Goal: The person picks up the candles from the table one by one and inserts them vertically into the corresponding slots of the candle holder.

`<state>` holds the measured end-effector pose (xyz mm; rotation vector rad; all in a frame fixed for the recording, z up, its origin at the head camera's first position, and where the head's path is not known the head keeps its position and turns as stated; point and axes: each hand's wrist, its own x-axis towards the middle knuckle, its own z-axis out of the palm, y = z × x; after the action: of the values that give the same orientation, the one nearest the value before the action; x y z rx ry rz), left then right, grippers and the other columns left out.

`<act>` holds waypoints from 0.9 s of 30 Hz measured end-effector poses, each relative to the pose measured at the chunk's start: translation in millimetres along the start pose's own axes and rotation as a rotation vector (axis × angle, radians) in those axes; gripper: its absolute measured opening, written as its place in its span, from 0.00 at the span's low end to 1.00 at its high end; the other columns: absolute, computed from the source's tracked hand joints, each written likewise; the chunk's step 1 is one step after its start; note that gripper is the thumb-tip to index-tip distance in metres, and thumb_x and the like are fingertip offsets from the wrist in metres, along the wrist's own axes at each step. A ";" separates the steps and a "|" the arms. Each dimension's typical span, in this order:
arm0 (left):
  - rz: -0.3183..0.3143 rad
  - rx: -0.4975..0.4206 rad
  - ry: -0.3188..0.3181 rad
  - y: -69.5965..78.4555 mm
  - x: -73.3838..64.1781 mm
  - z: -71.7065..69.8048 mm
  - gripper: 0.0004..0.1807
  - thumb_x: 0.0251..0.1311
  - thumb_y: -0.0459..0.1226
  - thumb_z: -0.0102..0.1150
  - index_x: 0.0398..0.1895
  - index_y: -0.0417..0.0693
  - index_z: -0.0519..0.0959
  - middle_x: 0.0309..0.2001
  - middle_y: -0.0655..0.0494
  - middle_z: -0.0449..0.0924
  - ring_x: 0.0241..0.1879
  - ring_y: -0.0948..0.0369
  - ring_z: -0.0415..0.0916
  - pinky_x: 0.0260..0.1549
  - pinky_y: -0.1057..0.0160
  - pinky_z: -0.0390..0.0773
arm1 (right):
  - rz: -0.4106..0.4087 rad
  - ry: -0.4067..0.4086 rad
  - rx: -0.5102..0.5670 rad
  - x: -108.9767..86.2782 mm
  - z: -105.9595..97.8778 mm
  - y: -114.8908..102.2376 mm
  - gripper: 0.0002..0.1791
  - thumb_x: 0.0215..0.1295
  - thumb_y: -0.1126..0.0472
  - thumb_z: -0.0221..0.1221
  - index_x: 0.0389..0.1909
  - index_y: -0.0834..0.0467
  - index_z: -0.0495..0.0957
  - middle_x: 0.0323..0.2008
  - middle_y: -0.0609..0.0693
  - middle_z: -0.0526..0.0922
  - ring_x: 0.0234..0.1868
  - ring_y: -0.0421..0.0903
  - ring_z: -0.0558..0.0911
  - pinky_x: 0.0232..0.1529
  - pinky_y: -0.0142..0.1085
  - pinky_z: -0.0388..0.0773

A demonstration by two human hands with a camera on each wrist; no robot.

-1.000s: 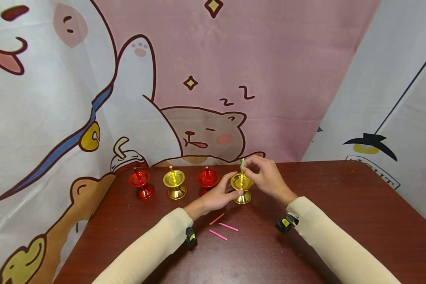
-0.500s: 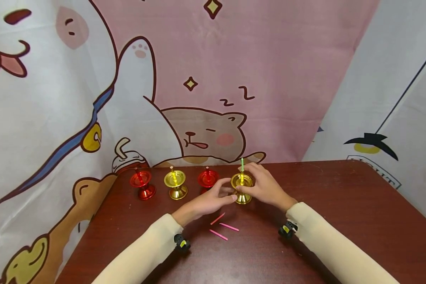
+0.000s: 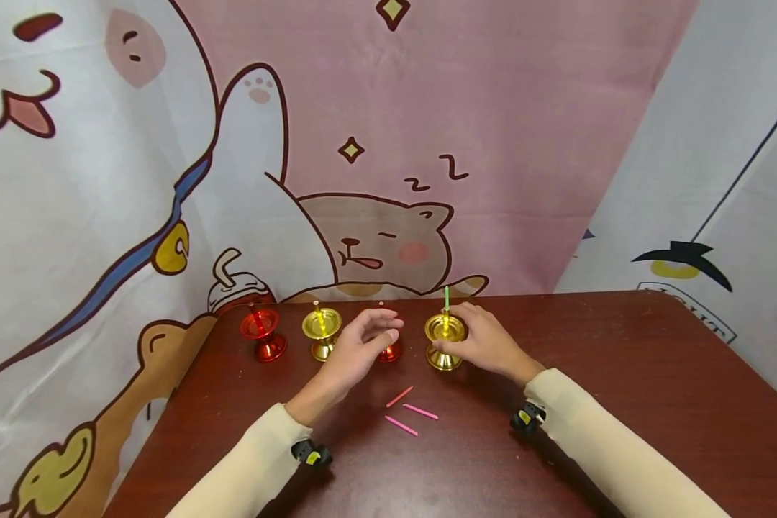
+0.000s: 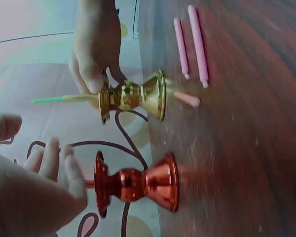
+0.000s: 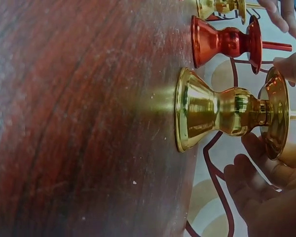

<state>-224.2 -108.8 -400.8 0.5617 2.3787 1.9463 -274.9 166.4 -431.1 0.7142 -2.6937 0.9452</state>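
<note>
My right hand holds the rightmost gold candle holder by its dish, thumb at the near rim and fingers on the far side. Upright in that dish stands a thin green candle, its lower part looking yellow. The holder's base is on the table in the right wrist view. My left hand hangs above the table with nothing in it, fingers loosely bent. It overlaps a red candle holder, hiding much of it in the head view; the left wrist view shows that red holder upright, fingertips near its dish.
Farther left stand another gold candle holder and another red one, each bearing a candle. Two pink candles and a reddish one lie on the brown table. A printed cloth hangs behind.
My left hand has left the rightmost gold holder and moved left. My right hand has gone from the green candle's upper part down to the holder's dish.
</note>
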 end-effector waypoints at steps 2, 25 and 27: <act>0.039 0.004 0.074 -0.1 1.3 -1.5 0.19 0.78 0.31 0.63 0.67 0.35 0.77 0.62 0.39 0.84 0.64 0.45 0.80 0.69 0.43 0.76 | 0.006 -0.001 -0.003 -0.9 -1.3 1.2 0.38 0.62 0.44 0.75 0.64 0.66 0.81 0.54 0.57 0.85 0.55 0.60 0.83 0.58 0.58 0.81; -0.055 0.187 0.179 -23.9 28.4 -6.6 0.46 0.70 0.37 0.70 0.84 0.37 0.57 0.81 0.34 0.63 0.82 0.38 0.58 0.79 0.34 0.57 | 0.031 -0.011 -0.012 -27.8 -30.4 21.1 0.33 0.63 0.46 0.77 0.61 0.63 0.83 0.53 0.52 0.86 0.52 0.52 0.84 0.53 0.51 0.84; -0.106 0.166 0.153 -26.7 30.9 -7.7 0.48 0.70 0.37 0.71 0.85 0.36 0.54 0.82 0.33 0.61 0.82 0.37 0.58 0.79 0.34 0.57 | 0.025 -0.008 -0.016 -31.1 -33.7 22.9 0.33 0.63 0.46 0.77 0.61 0.63 0.83 0.53 0.53 0.86 0.51 0.52 0.83 0.52 0.50 0.84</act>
<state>-262.0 -111.5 -417.9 0.2922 2.6197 1.8219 -258.7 215.0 -427.7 0.6838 -2.7198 0.9275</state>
